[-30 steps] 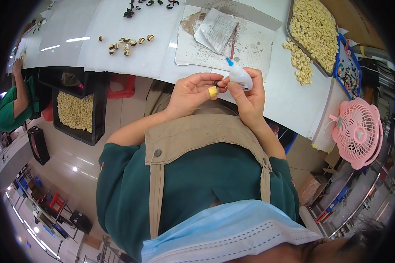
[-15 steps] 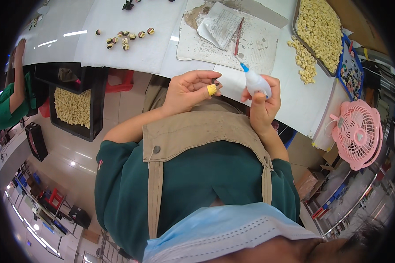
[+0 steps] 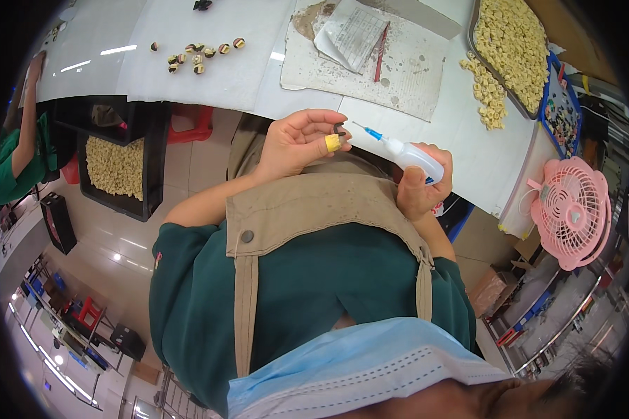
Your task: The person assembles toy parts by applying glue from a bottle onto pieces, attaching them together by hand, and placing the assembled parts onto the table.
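Right hand: bottle near table edge, tip free

A head-worn fisheye looks down from close above the chest, facing the worktable.

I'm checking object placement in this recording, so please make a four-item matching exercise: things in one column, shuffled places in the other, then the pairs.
Things
1. white squeeze bottle with a blue tip
2. small, dark, curved piece
3. round pink plastic fan
4. thin red stick

Places
A. on the stained white board
B. in the left hand
C. near the picture's right side
D. in the right hand

Pairs: 1-D, 2-B, 3-C, 4-A
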A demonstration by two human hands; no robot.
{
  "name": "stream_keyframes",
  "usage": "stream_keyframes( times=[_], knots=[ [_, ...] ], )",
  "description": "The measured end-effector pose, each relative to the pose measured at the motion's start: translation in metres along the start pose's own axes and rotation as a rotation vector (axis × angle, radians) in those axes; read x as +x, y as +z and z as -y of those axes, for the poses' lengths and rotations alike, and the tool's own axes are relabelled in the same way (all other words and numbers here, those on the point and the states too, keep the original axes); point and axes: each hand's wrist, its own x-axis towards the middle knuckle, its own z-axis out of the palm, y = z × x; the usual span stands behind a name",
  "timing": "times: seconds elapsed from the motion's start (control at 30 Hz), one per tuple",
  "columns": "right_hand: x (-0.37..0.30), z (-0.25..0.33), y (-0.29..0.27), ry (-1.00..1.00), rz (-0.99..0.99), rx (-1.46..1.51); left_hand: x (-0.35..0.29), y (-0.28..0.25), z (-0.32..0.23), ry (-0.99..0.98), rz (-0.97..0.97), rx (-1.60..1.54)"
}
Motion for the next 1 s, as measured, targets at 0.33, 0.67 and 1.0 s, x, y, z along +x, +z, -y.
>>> stream_keyframes(
  times=[0.33, 0.67, 1.0],
  knots=[
    [0.002, 0.009, 0.004, -0.219, 0.105, -0.371, -0.003, 0.002, 0.001, 0.011, 0.015, -0.056],
    [-0.001, 0.010, 0.009, -0.225, 0.124, -0.404, -0.006, 0.001, 0.000, -0.040, 0.004, -0.061],
    [0.001, 0.012, 0.014, -0.216, 0.128, -0.431, -0.007, 0.000, 0.001, -0.055, 0.015, -0.066]
  ],
)
